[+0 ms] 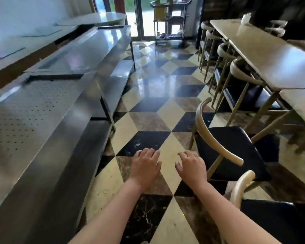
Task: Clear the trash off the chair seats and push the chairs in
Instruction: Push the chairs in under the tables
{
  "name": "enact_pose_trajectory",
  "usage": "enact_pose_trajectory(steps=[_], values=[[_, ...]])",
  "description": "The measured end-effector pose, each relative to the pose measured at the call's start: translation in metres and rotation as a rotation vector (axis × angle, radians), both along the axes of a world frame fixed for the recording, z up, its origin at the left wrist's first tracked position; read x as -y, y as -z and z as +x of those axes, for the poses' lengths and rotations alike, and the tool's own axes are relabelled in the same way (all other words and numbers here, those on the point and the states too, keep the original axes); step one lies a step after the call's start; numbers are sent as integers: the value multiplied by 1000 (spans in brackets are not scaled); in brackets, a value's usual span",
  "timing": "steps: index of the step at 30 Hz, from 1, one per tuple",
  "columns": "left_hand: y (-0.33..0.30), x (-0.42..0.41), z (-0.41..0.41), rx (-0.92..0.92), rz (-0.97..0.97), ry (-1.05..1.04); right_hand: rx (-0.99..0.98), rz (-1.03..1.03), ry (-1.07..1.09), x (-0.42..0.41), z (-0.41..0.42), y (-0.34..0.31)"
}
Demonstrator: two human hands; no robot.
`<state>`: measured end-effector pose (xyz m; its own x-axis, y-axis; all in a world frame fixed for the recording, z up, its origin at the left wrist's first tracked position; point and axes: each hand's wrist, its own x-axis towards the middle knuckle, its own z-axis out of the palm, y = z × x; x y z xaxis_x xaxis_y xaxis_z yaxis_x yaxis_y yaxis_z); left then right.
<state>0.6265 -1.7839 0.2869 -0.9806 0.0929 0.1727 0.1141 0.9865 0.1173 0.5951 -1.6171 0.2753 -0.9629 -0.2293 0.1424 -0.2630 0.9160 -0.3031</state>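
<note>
So we've got both hands out front, palms down over the checkered floor (148,106). Left hand (144,166) and right hand (192,167) each have a loose, open grip with fingers spread, nothing in either one. Just right of the right hand sits the pulled-out chair (232,148), black seat looking bare, curved wooden back facing us, well apart from the long desk (271,57). A second chair (245,184) pokes in at bottom right. Further up, more chairs (239,76) are tucked under that desk.
</note>
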Motion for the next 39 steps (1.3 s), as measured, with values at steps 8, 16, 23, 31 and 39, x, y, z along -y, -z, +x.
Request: enact_pose_trajectory(steps=[8,16,23,31,39], values=[[7,38,-111,84,-5,204,40,-37,249,9,-74,-3],[19,2,-257,88,-25,446,73,-45,467,-15,-173,28],[20,-28,-349,169,-100,616,112,-69,603,-26,-231,39],[49,-85,-422,282,-195,920,210,-15,871,-39,-253,70],[81,-119,-503,329,-305,1271,232,-17,1106,-24,-289,92]])
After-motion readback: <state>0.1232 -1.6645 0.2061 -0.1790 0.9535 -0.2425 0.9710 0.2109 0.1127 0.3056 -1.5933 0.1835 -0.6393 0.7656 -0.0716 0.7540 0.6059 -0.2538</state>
